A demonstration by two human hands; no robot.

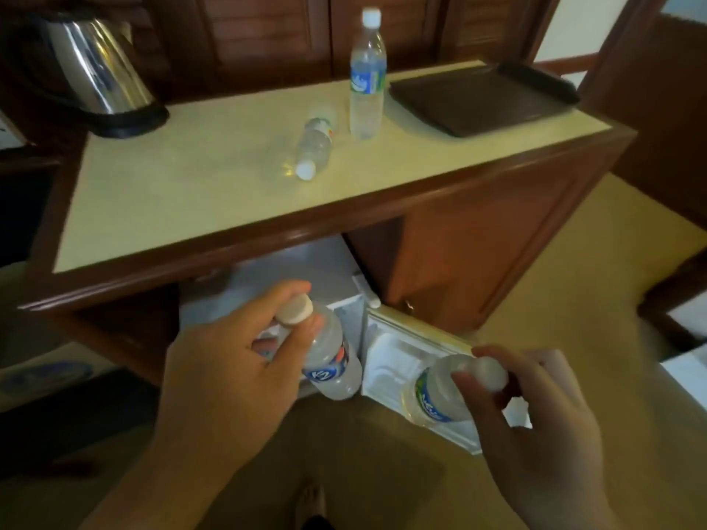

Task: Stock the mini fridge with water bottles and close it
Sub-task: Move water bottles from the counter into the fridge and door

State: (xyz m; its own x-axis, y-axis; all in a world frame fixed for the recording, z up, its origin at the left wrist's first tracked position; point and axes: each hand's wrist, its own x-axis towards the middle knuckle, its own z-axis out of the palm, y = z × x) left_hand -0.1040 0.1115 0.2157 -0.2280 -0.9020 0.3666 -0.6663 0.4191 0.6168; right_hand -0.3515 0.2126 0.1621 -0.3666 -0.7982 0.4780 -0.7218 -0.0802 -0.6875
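With each hand gripping a bottle by its cap, the left hand (229,361) should lower its bottle (333,357) upright into the fridge (290,269) while the right hand (535,426) seats its bottle (436,395) in the door (386,361) shelf.

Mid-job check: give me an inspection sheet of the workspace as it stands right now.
Surface: cream countertop, wood-edged.
Job's things: tall bottle upright and small bottle lying on the counter; fridge door open below.
Clutter: steel kettle back left; dark tray back right.
Grippers: left hand holds K2 bottle by the neck; right hand holds green-labelled bottle at the door.
Cables: nothing seen.
Surroundings: wooden cabinet door open; tan floor.
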